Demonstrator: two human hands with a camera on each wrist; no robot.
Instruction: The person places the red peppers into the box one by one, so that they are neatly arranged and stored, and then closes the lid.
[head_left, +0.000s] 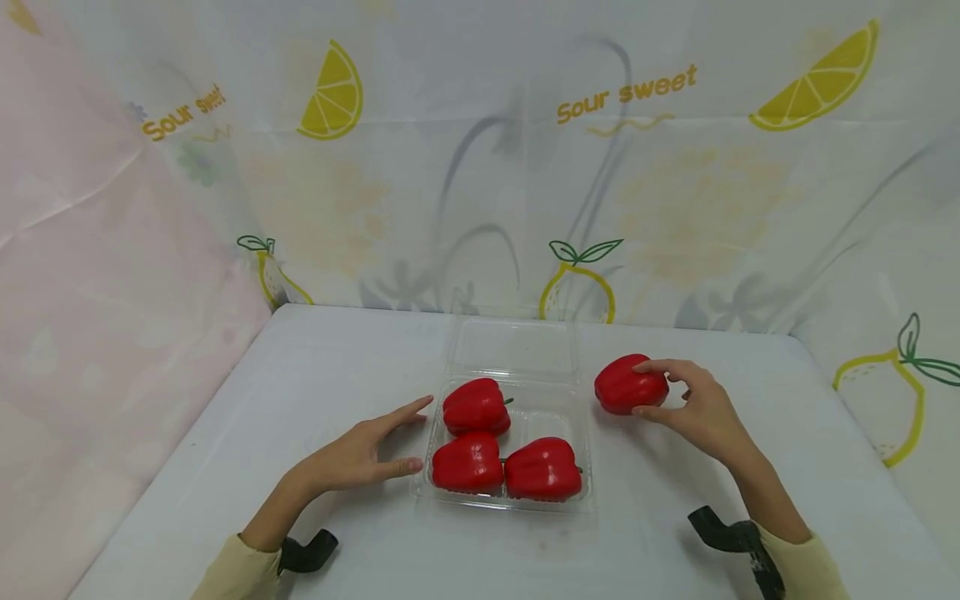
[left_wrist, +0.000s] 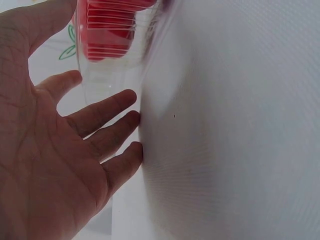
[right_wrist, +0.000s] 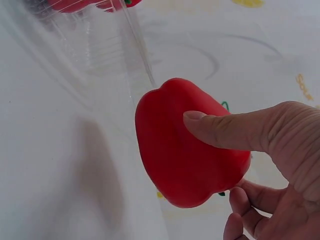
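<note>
My right hand [head_left: 701,410] grips a red bell pepper [head_left: 628,385] to the right of a clear plastic clamshell box [head_left: 551,417]. In the right wrist view the thumb lies across the side of that pepper [right_wrist: 175,145], and its fingers curl behind. Inside the box are three more red peppers: one at the back left [head_left: 474,407], one at the front left [head_left: 467,463] and one at the front right [head_left: 543,469]. At the box's left side, my left hand [head_left: 363,454] has its fingers spread and holds nothing. Its palm [left_wrist: 55,160] shows in the left wrist view.
The box's clear lid [head_left: 513,348] lies folded back behind it. A white-covered table [head_left: 330,358] carries everything. Lemon-printed cloth [head_left: 480,167] hangs behind the table, with pinkish cloth [head_left: 112,333] at the left. Dark straps [head_left: 735,533] sit at both wrists.
</note>
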